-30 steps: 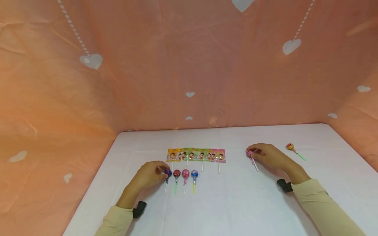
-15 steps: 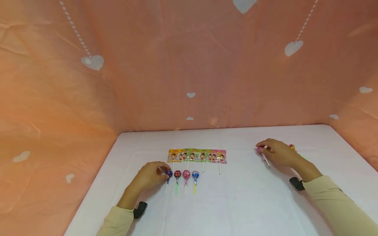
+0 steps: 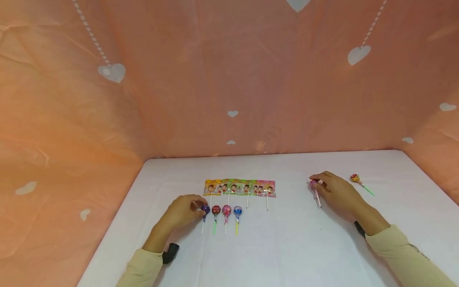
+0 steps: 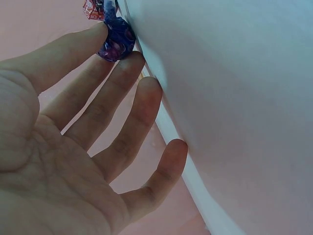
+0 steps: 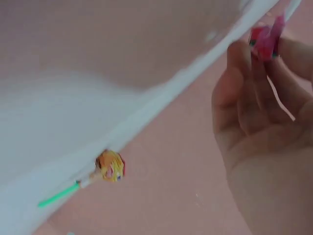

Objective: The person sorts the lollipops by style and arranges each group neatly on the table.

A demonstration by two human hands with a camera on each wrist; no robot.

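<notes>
Lollipops: right hand [image 3: 337, 193] pinches one pink lollipop [image 3: 314, 184]; left hand [image 3: 183, 211] fingers touch one purple lollipop [image 3: 205, 209].

A white table boxed in by peach cloth walls

The white table [image 3: 287, 247] fills the lower part of the head view, its surface smooth and evenly lit. Peach fabric [image 3: 222, 79] rises behind it and along both sides, creased and slightly wrinkled. White hearts are printed on it, 2 of them, a left heart [image 3: 112, 73] and a right heart [image 3: 359, 55], hanging from dotted white lines, with smaller hearts scattered lower down.
</notes>
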